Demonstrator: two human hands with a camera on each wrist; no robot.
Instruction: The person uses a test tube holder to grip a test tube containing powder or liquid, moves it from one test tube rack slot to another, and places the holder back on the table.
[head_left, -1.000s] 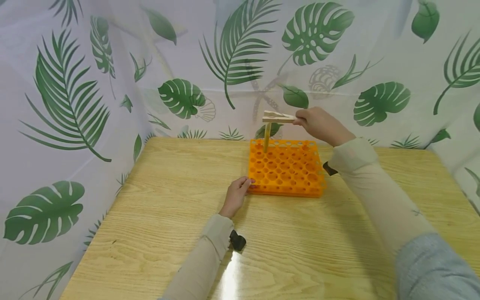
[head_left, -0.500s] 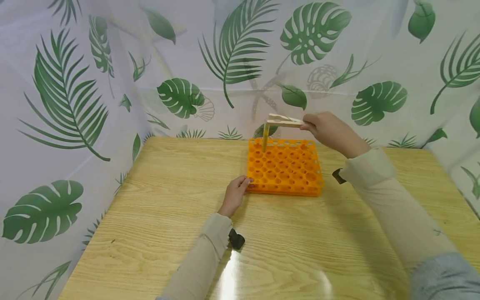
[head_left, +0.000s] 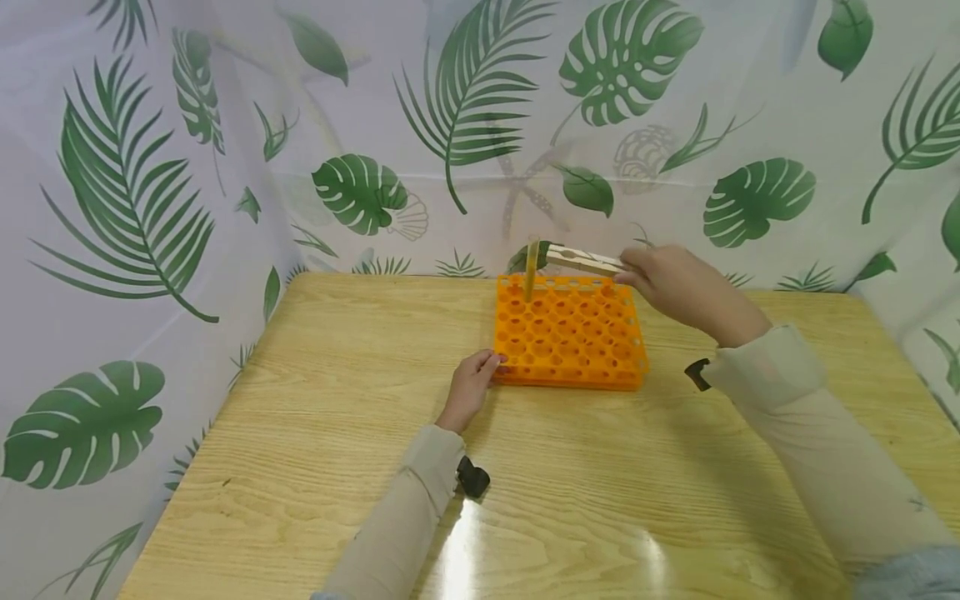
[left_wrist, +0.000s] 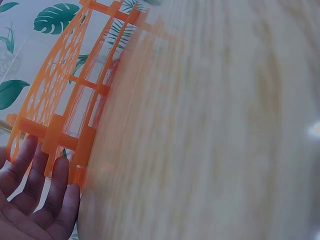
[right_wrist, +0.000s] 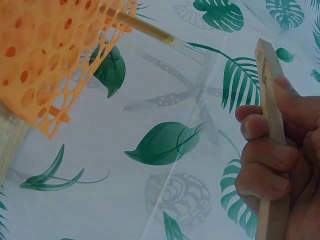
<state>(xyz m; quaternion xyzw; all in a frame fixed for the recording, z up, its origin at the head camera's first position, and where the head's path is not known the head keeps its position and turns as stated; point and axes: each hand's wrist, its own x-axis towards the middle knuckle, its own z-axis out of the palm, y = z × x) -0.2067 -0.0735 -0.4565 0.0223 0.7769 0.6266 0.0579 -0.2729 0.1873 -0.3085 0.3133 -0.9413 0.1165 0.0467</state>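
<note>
An orange test tube rack with round holes sits near the table's back edge. In its back left part stands a thin tube of yellowish liquid, upright, its upper half above the rack. My right hand grips a wooden test tube clamp by its handle. The clamp's tip points left and is apart from the tube; in the right wrist view a gap shows between clamp and tube. My left hand holds the rack's front left corner, its fingertips on the orange end wall.
The wooden table reaches out in front of and to both sides of the rack. A white cloth with green leaves hangs close behind the table and along its left side. A black wrist strap piece shows below my left cuff.
The clamp has come off the tube's top and moved right and down with my right hand. The tube stays standing in the rack. My left hand keeps its place.
</note>
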